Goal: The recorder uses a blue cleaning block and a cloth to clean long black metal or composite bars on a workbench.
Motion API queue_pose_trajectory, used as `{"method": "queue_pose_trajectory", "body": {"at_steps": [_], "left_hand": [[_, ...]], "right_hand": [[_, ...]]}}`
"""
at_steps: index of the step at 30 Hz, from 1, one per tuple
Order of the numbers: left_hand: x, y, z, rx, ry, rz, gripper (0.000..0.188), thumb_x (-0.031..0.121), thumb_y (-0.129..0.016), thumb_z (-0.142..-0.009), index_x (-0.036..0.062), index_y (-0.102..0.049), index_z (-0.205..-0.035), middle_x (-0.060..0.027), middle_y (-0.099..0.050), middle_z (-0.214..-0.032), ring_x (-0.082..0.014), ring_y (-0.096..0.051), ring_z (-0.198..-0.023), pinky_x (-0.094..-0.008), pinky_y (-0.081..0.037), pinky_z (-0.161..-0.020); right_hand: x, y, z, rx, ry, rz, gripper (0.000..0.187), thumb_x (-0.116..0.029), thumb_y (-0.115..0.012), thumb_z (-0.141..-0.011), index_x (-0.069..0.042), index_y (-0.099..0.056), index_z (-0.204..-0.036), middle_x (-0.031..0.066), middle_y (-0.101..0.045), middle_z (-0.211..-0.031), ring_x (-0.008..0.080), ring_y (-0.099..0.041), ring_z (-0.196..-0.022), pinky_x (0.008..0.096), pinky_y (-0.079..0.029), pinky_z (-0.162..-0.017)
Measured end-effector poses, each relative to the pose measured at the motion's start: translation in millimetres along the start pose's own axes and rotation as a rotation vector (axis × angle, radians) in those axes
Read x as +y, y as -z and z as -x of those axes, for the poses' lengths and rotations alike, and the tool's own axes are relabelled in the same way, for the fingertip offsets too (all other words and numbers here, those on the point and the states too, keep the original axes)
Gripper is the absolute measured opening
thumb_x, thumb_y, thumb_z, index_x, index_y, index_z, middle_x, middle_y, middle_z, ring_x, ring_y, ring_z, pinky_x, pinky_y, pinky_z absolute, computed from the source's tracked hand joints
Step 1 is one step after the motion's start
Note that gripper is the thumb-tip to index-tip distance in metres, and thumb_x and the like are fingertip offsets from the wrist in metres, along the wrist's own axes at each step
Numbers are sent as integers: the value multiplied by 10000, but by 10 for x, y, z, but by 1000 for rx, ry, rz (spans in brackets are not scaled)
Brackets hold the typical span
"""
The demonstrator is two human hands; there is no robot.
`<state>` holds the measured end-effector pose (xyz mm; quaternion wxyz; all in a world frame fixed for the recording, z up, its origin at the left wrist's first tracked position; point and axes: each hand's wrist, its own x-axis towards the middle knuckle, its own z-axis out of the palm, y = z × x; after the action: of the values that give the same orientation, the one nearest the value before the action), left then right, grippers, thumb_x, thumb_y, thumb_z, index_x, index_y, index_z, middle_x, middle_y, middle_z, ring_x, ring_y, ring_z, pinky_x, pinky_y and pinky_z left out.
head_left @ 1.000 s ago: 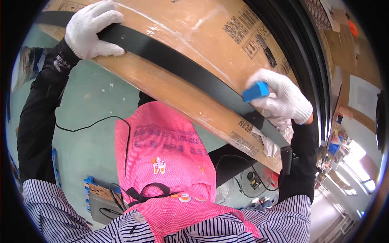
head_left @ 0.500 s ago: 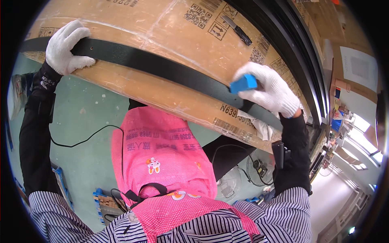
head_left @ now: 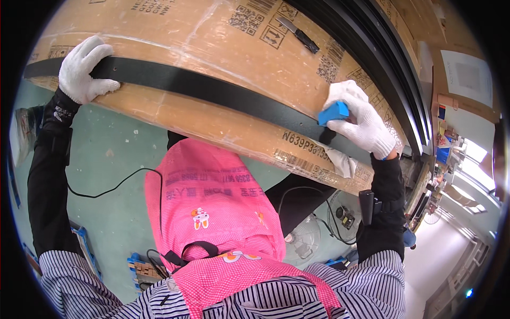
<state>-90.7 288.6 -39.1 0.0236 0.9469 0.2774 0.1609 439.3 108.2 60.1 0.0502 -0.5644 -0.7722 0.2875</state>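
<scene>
A long flat black strip [head_left: 196, 91] with small holes lies along the near part of a brown cardboard surface. My left hand [head_left: 85, 69], in a white knit glove, grips it near its left end, thumb apart from the fingers. My right hand [head_left: 364, 119], gloved the same way, is closed on a blue block [head_left: 333, 113]. That block sits against the strip's upper face toward the right end, and a dark patch shows on the strip just below it. Whether the block is foam or something harder, I cannot tell.
A knife [head_left: 298, 36] with a black handle lies on the cardboard [head_left: 223, 45] beyond the strip. Several long black bars [head_left: 372, 53] lie at the right. A crumpled white cloth [head_left: 341, 162] is near my right wrist. Below are a thin black cable [head_left: 114, 183] and a fan [head_left: 304, 240].
My right hand has slid to the right along the strip with the blue block. My left hand keeps its grip at the left end. The view has shifted slightly.
</scene>
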Motion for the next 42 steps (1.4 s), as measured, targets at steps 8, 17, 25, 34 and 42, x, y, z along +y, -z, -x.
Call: {"method": "queue_pose_trajectory", "body": {"at_steps": [8, 17, 25, 34, 42], "left_hand": [[70, 42, -48, 32, -17, 36, 627, 494, -812, -638, 21, -611, -998, -151, -576, -892, -384, -603, -833, -454, -503, -740], [99, 79, -26, 53, -36, 2, 676, 548, -821, -599, 41, -623, -1000, -144, -600, -918, -383, -624, -856, -448, -512, -744], [101, 149, -78, 53, -36, 30, 598, 451, -881, -599, 69, -636, -988, -116, -620, -969, -358, -642, -919, -442, -530, -788], [148, 105, -145, 138, -50, 137, 567, 531, -867, -643, 92, -642, -923, -83, -588, -857, -322, -624, -779, -427, -504, -666], [200, 113, -95, 151, -35, 148, 571, 532, -870, -649, 91, -641, -929, -90, -594, -870, -333, -623, -787, -430, -509, -674]], "right_hand": [[-257, -64, -145, -24, -53, 227, 311, -257, -817, -732, -230, -730, -1029, 3, -629, -876, 215, -532, -941, 380, -434, -888], [-497, -332, -882, -111, 170, -361, 288, -85, -754, -839, -102, -677, -1115, 81, -697, -1009, 229, -700, -952, 332, -547, -857], [-744, -430, -1351, -44, 308, -321, 279, -85, -740, -853, -87, -664, -1121, 89, -680, -1014, 233, -684, -942, 336, -537, -868], [-254, 107, 259, 87, -444, -534, 205, 35, -602, -756, -21, -636, -950, 86, -658, -917, 183, -603, -818, 317, -509, -756], [279, -410, 695, 222, -427, -1180, 280, -75, -656, -825, -20, -580, -1089, 125, -666, -1021, 166, -641, -800, 276, -538, -668]]}}
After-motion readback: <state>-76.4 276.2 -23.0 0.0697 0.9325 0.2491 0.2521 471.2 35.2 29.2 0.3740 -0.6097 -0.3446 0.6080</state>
